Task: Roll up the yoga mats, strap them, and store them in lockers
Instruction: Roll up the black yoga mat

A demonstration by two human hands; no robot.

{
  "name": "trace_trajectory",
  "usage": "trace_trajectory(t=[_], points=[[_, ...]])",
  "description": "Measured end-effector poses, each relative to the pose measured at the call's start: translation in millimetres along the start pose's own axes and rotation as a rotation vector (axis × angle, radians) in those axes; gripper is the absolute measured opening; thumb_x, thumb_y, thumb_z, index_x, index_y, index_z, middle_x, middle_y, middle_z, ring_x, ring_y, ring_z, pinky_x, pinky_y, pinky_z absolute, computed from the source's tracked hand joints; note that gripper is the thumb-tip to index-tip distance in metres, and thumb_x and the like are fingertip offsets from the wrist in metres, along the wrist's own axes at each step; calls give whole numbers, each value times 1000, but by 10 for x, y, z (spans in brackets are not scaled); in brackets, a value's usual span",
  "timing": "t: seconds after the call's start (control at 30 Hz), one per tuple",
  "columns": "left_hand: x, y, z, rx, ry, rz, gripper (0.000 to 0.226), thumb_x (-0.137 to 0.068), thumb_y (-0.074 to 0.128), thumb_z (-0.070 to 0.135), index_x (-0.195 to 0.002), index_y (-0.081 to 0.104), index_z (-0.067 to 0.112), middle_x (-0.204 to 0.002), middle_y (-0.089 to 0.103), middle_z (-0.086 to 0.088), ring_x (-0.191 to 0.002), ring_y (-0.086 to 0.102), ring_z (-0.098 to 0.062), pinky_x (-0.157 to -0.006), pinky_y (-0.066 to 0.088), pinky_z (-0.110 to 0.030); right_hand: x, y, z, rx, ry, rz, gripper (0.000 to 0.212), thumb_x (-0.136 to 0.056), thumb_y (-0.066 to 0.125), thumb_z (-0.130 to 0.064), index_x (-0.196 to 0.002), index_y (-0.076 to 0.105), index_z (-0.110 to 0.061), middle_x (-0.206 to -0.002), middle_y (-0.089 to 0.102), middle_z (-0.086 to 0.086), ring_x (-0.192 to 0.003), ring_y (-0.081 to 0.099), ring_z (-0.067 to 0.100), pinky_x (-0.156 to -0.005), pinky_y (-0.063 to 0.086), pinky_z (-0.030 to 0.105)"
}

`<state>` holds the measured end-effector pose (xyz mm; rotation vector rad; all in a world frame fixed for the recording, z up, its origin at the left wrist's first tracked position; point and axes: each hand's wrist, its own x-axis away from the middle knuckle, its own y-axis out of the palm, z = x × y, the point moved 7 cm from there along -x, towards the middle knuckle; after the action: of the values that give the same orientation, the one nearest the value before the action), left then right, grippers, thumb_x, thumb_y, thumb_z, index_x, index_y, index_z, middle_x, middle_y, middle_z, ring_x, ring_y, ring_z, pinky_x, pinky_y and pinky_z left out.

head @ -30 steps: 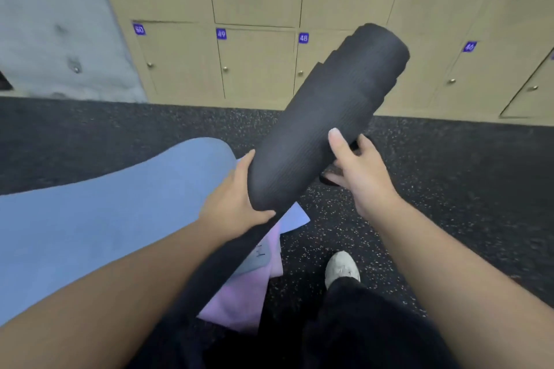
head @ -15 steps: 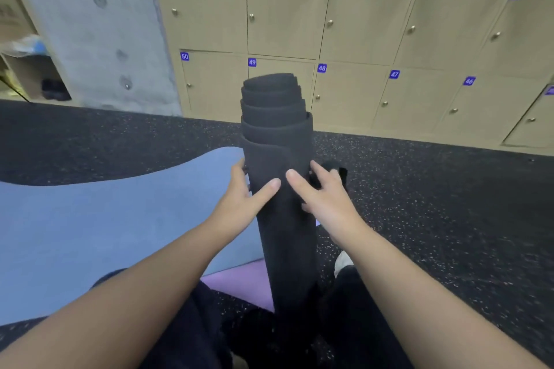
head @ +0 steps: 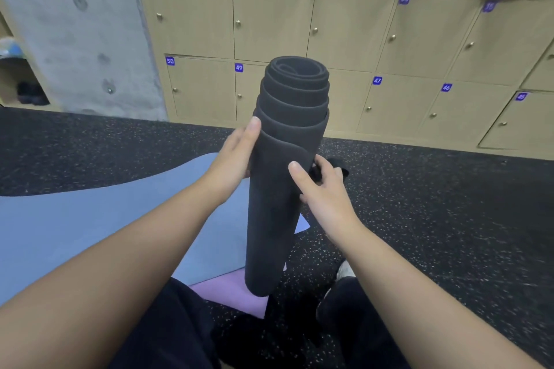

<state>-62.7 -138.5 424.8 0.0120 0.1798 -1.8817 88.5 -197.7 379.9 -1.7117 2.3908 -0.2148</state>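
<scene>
The rolled black yoga mat (head: 281, 189) stands nearly upright between the person's forearms, its spiral end facing up toward the lockers (head: 344, 27) and its lower end hanging just above the speckled dark floor (head: 434, 219), over the near corner of a purple mat (head: 233, 293). The layers at the top are stepped, the inner coils rising above the outer wrap.

The left hand (head: 232, 159) lies against the roll's left side, palm to the mat, thumb stretched straight up along the outer layer's edge; the fingers go round the back and cannot be seen, so it holds the roll by wrapping it. The right hand (head: 319, 186) sits lower on the right side, thumb pressed flat on the front of the roll, fingers curled round a small dark strap-like piece (head: 335, 166) at the mat's right flank. Both forearms reach in from the lower corners, bare.

A blue mat (head: 90, 228) lies spread on the floor at left, its near edge overlapping the purple one. The numbered wooden lockers fill the far wall, beside a grey concrete pillar (head: 84, 33) at left.
</scene>
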Motion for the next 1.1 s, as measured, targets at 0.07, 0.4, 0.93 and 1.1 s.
trace_trajectory(t=[0.07,0.4,0.93,1.1], points=[[-94,71,112,35,-14,-2,45,-96,24,61,-110,61,38,-95,70,23,-98,66,-8,-91,53,-39,-85,-87,-41,10,-3,23,98,-52,58,-80,-138,44,-34,-126,36,-9,-119,52,12,-103,44,41],[-697,494,199,208,-188,-111,62,-85,30,76,-90,62,22,-97,67,6,-91,64,-22,-85,53,-51,-513,-606,70,-43,43,49,65,-69,62,-66,-127,46,-42,-121,37,-12,-109,55,4,-103,45,41],[-1287,1264,-163,-5,-339,-342,58,-80,29,80,-116,56,45,-114,63,17,-114,57,-21,-99,42,-58,-804,-1105,535,88,258,119,52,-88,55,-51,-136,41,-34,-126,32,-11,-106,46,2,-101,35,26],[-1399,1445,-173,-70,-346,-408,52,-86,36,75,-122,56,43,-116,64,17,-112,57,-15,-98,42,-55,-796,-1177,541,78,280,151,67,-88,55,-53,-145,35,-26,-125,29,-8,-108,40,5,-95,29,21]])
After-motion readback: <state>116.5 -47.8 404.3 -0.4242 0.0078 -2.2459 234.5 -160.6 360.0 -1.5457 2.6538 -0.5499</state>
